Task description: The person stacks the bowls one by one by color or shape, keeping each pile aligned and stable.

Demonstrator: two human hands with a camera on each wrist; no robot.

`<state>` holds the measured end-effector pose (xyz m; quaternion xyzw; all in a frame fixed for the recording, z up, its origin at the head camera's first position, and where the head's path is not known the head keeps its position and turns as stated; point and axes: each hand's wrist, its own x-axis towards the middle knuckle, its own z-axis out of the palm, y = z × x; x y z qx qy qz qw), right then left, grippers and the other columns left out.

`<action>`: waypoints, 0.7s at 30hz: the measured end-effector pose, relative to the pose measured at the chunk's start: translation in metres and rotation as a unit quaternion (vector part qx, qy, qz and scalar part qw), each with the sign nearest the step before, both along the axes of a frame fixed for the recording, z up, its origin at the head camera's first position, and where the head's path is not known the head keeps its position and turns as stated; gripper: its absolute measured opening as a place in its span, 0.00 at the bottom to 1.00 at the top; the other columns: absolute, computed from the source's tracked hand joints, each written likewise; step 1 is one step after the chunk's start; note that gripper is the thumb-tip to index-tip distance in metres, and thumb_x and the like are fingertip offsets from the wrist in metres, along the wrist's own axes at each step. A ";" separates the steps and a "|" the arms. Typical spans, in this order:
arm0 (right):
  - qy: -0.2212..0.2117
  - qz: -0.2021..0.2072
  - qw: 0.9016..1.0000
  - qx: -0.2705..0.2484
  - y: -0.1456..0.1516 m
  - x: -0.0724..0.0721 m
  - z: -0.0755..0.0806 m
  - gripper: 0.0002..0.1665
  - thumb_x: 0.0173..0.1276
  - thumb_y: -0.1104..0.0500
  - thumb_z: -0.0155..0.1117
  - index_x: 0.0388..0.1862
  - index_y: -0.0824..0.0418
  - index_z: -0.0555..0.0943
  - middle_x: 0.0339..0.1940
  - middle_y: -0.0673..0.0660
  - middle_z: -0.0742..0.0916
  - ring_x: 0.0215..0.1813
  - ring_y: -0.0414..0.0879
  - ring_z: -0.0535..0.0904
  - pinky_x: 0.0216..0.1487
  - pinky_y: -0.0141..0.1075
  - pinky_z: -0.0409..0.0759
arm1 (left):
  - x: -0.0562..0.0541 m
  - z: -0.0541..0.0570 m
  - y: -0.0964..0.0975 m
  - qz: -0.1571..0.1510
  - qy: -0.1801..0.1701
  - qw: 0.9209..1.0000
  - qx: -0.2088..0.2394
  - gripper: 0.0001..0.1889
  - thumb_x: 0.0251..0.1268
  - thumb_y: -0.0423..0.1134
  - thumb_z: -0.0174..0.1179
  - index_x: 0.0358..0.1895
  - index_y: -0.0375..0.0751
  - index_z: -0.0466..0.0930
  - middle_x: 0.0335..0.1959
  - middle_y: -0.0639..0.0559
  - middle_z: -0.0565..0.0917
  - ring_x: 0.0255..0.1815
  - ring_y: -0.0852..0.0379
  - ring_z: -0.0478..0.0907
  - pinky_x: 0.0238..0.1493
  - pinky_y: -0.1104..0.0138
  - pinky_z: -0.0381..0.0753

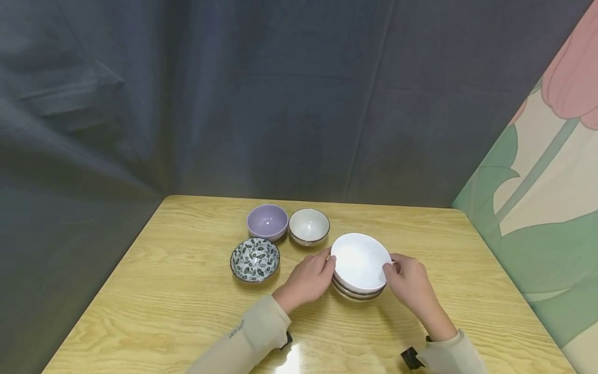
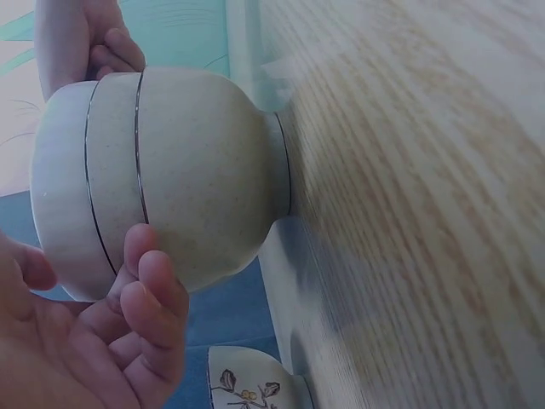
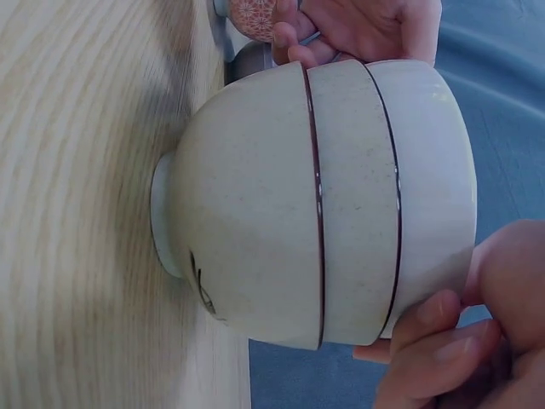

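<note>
A plain white bowl (image 1: 361, 262) tops a stack of three on the table, nested in two cream bowls with dark rims. The lowest cream bowl (image 2: 196, 170) stands upright on its foot; the middle bowl (image 3: 353, 196) shows as a band between the rims. My left hand (image 1: 310, 275) holds the white bowl at its left side, thumb by the rim and fingers curled against the stack's side. Opposite it, my right hand (image 1: 411, 285) pinches the white bowl's right edge between thumb and fingers. Whether the white bowl is lifted at all, I cannot tell.
Left of the stack, a purple bowl (image 1: 268, 221) and a small dark-rimmed white bowl (image 1: 309, 227) stand side by side. A leaf-patterned bowl (image 1: 255, 259) sits in front of the purple one. Behind the wooden table (image 1: 177, 280) hangs a dark curtain (image 1: 280, 104).
</note>
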<state>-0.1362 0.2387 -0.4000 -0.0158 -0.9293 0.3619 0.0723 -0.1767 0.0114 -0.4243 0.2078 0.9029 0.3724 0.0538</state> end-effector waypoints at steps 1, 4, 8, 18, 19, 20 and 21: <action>-0.001 -0.001 1.000 0.001 0.000 0.000 0.000 0.19 0.69 0.66 0.51 0.51 0.74 0.82 0.11 0.50 0.70 0.14 0.40 0.61 0.16 0.31 0.60 | 0.000 -0.001 0.000 0.001 0.003 1.000 -0.002 0.29 0.82 0.52 0.32 0.74 0.40 0.67 0.66 0.45 0.78 0.66 0.44 0.75 0.66 0.51 0.71; -0.001 -0.005 1.000 0.002 0.000 0.000 0.000 0.18 0.69 0.66 0.51 0.50 0.74 0.82 0.11 0.49 0.69 0.14 0.40 0.60 0.16 0.31 0.60 | 0.001 -0.002 0.001 0.004 0.010 1.000 -0.006 0.29 0.82 0.51 0.32 0.73 0.39 0.68 0.65 0.44 0.79 0.65 0.44 0.76 0.65 0.50 0.72; -0.007 -0.008 1.000 -0.003 0.000 0.001 0.001 0.18 0.68 0.65 0.51 0.50 0.73 0.82 0.11 0.49 0.68 0.14 0.40 0.59 0.15 0.31 0.59 | 0.000 -0.001 0.003 0.015 0.008 1.000 -0.001 0.31 0.82 0.53 0.31 0.72 0.37 0.69 0.65 0.43 0.78 0.65 0.43 0.76 0.64 0.49 0.72; -0.054 -0.009 0.998 -0.007 -0.001 0.001 0.003 0.21 0.72 0.60 0.54 0.54 0.74 0.80 0.12 0.50 0.70 0.16 0.41 0.62 0.17 0.33 0.63 | -0.002 -0.001 0.007 0.038 -0.002 0.999 0.008 0.31 0.82 0.55 0.29 0.64 0.39 0.77 0.59 0.44 0.83 0.61 0.43 0.78 0.59 0.48 0.75; -0.056 -0.009 0.998 -0.004 -0.001 0.001 0.003 0.21 0.73 0.59 0.54 0.54 0.74 0.81 0.12 0.50 0.70 0.16 0.42 0.63 0.18 0.33 0.64 | -0.002 -0.001 0.007 0.039 0.000 0.999 0.008 0.31 0.83 0.54 0.29 0.62 0.40 0.78 0.56 0.44 0.84 0.59 0.43 0.79 0.58 0.49 0.76; -0.059 -0.008 0.998 0.000 -0.001 0.001 0.003 0.20 0.74 0.58 0.54 0.52 0.73 0.81 0.13 0.50 0.71 0.17 0.42 0.64 0.18 0.34 0.65 | -0.002 -0.001 0.007 0.040 0.001 0.999 0.008 0.30 0.83 0.54 0.28 0.59 0.40 0.80 0.54 0.44 0.84 0.57 0.43 0.80 0.56 0.49 0.77; -0.062 -0.006 0.998 0.003 -0.001 0.001 0.002 0.20 0.74 0.57 0.53 0.51 0.73 0.82 0.13 0.51 0.72 0.18 0.43 0.65 0.19 0.34 0.66 | -0.002 -0.002 0.007 0.040 0.003 0.999 0.009 0.30 0.83 0.53 0.29 0.56 0.41 0.81 0.51 0.44 0.85 0.55 0.43 0.81 0.54 0.49 0.78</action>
